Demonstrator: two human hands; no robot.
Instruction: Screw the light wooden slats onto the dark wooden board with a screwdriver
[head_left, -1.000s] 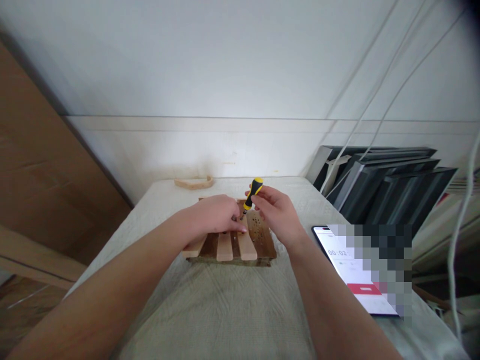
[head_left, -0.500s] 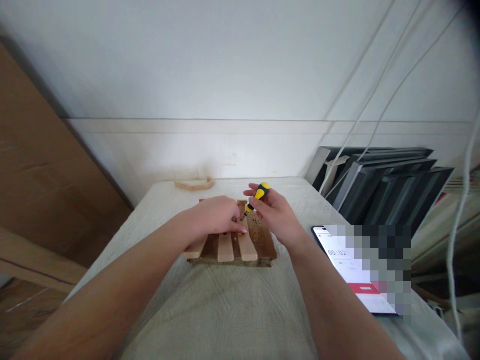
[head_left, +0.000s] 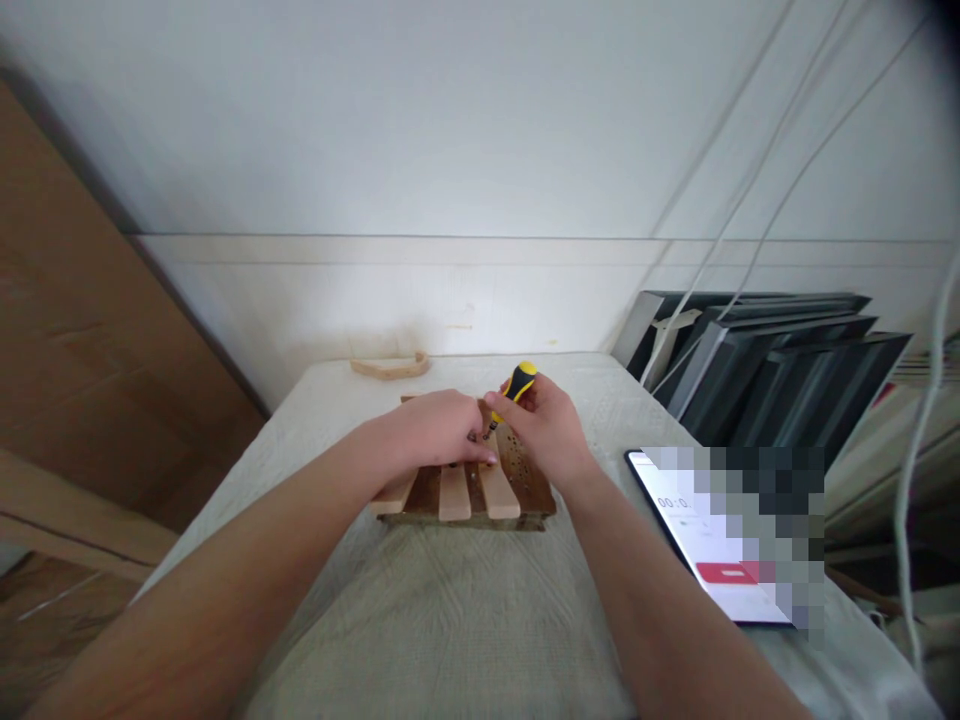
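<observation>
A small wooden board (head_left: 465, 495) of light slats on a dark base with drilled holes lies on the cloth-covered table (head_left: 450, 600). My left hand (head_left: 431, 435) rests on top of it, fingers curled and pinching something tiny by the screwdriver tip that I cannot make out. My right hand (head_left: 544, 430) is closed around a yellow and black screwdriver (head_left: 514, 390), which leans left with its tip down on the board between the two hands.
A phone (head_left: 709, 540) with a lit screen lies at the right on the table. A curved wooden piece (head_left: 390, 367) lies at the far edge. Dark framed panels (head_left: 772, 375) lean at the right, a brown board (head_left: 82, 350) at the left. White cables (head_left: 750, 190) hang down.
My right hand has closed tighter around the screwdriver handle and shifted slightly left; the handle dipped and swung right midway. The left hand stays on the board.
</observation>
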